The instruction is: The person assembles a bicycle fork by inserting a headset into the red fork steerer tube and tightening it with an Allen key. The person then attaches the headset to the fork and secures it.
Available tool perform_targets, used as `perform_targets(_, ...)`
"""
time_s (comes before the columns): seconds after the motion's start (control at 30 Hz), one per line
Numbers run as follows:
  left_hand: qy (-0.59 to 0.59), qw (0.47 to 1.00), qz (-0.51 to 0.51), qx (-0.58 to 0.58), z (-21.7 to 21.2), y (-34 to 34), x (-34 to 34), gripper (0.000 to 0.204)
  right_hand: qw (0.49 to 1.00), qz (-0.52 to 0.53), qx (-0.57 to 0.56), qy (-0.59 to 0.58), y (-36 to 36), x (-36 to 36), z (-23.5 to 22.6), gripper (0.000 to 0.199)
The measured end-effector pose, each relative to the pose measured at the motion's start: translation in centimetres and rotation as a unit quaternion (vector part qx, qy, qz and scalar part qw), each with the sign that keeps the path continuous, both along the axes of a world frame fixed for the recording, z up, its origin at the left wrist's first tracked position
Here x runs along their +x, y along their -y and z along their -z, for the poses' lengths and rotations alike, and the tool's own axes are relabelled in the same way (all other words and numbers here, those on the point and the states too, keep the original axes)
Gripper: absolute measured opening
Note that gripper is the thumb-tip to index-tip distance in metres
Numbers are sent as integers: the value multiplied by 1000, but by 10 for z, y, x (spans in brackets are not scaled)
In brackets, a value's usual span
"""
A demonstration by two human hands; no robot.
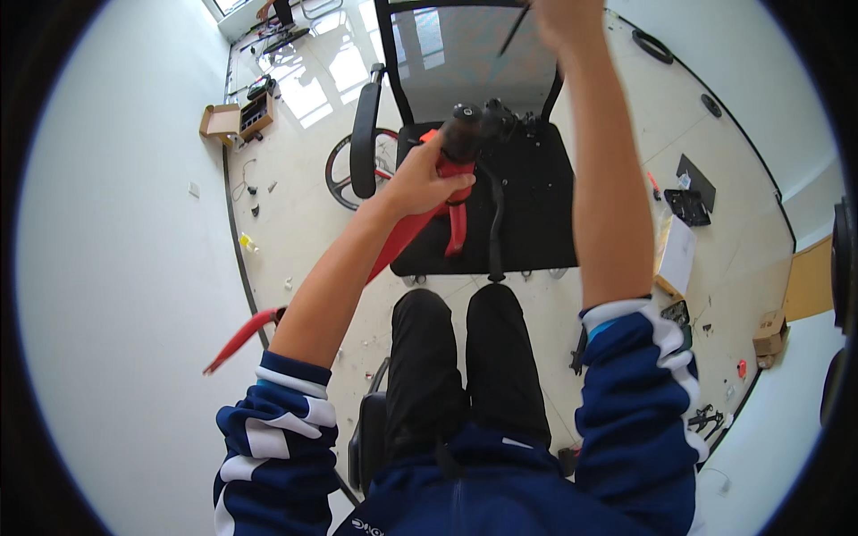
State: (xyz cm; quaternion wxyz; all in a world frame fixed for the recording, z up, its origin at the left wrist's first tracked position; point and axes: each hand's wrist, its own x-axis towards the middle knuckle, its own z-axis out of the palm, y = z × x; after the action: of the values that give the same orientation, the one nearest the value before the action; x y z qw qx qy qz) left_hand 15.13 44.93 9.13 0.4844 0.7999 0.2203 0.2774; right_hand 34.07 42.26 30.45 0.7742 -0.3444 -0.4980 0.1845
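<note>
My left hand (429,181) is wrapped round the red bike frame (407,239) close to its head tube, below a dark round cap (462,121). The frame slants down to the left, and a red tube end (241,341) shows beyond my left forearm. Raised at the top edge, my right hand (569,25) is partly cut off; a thin dark rod (513,32) sticks out from it, its kind unclear. Black bike parts (500,119) sit just right of the head tube, over the chair seat (536,223). A black curved bar (497,228) runs down the seat toward my knees.
The black mesh office chair (365,134) faces me. Behind its left armrest lies a spoked wheel (338,170). Along the left wall stands an open cardboard box (222,121). At right are a white box (675,256), a black tool case (686,207) and a tyre (652,46).
</note>
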Motion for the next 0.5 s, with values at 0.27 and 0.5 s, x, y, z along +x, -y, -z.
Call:
perform_targets(0.27,-12,989,-79,124,-6,4,-23,80,859,118,-301,396,7,87,253,24)
perform_targets(0.5,-78,983,-86,144,-15,4,-36,49,951,-117,-271,94,-5,57,251,53)
